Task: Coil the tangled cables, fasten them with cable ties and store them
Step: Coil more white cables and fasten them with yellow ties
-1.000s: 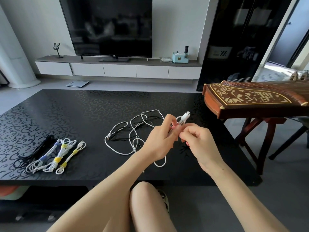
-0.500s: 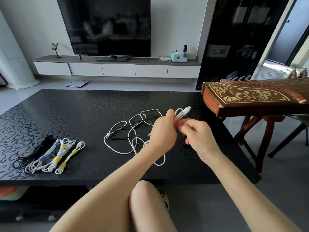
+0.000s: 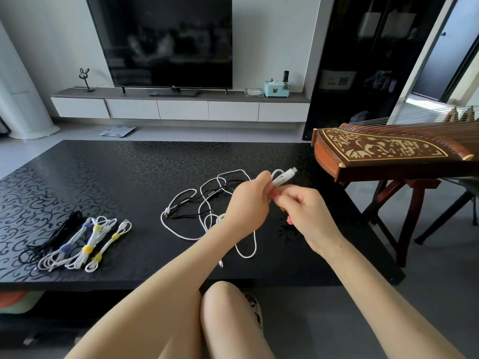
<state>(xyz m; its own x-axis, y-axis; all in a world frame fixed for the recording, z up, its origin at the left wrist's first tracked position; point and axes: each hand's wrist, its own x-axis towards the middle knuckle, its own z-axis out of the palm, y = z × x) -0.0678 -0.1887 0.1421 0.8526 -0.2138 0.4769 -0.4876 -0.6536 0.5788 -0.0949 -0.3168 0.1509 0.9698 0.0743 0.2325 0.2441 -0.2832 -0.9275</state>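
1. A white cable (image 3: pixel 284 176) is held up above the table: a thin, round, smooth cord ending in a long, straight-sided white plug with a metal tip. A short loop of it is doubled back beside the plug.
2. The rest of the loose cables (image 3: pixel 207 203) lie in an open tangle on the table, just behind and below the hands. Wide white loops are crossed by a thinner black cord (image 3: pixel 186 215).
3. At the near left of the table, well apart from the tangle, four tied bundles (image 3: pixel 77 244) are laid side by side. One is black, and three are white, bound with soft yellow ties (image 3: pixel 87 249) and blue ties (image 3: pixel 64 246).
4. The table (image 3: pixel 103 177) is low, rectangular and glossy black, and is covered with a scrolling vine pattern.
5. Behind it a dark television (image 3: pixel 166 42) stands on a long white cabinet (image 3: pixel 181 110) with a grey top. A pale blue box (image 3: pixel 276 88) and a small rabbit-eared ornament (image 3: pixel 85 78) are set on it, and a flat scale (image 3: pixel 118 130) lies on the grey floor.
6. On the right a red-brown wooden zither (image 3: pixel 388 151) with pale inlay is carried on a stand.
7. The left hand (image 3: pixel 248 203) is raised, its fingers curled round the white cable just below the plug.
8. The right hand (image 3: pixel 308 213) is held against it, fingers curled and pinching a pink strip (image 3: pixel 288 221), whose end shows beneath the palm.
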